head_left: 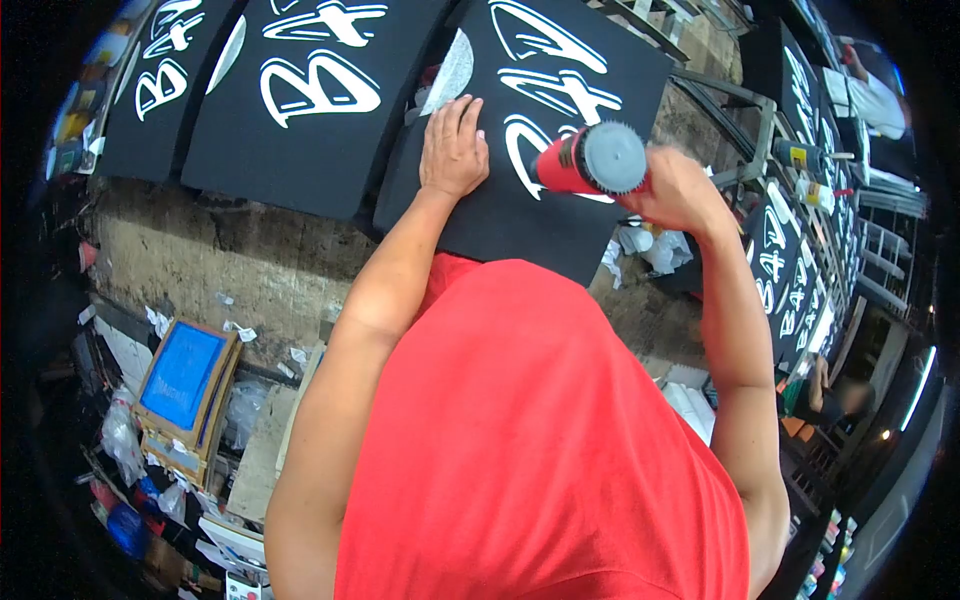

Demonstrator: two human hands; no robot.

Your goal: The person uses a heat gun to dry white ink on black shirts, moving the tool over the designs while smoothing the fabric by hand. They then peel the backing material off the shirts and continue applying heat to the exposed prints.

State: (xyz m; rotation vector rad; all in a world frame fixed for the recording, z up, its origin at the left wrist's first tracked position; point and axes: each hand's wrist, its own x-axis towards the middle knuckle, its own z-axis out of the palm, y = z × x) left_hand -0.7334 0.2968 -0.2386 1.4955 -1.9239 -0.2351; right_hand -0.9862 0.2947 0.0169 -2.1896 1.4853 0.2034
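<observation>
My right hand (pixel 676 192) is wrapped round the handle of a red heat gun (pixel 568 166), whose round grey rear cap (pixel 614 158) faces up toward me. The gun is over the white lettering of a black printed fabric panel (pixel 450 225), and its nozzle is mostly hidden. On the left part of the same panel, my left hand (pixel 456 148) lies flat with fingers stretched out. Just beyond its fingertips is a pale rounded patch (pixel 449 75) at the panel's edge. Whether that patch is paper or cloth I cannot tell.
More black panels with white lettering (pixel 318 90) lie to the left. Framed screens, one with a blue mesh (pixel 184 375), lean at lower left. Crumpled plastic (pixel 665 252) sits beside the panel. Further lettered panels (pixel 775 250) line the right, where another person (pixel 835 403) is visible.
</observation>
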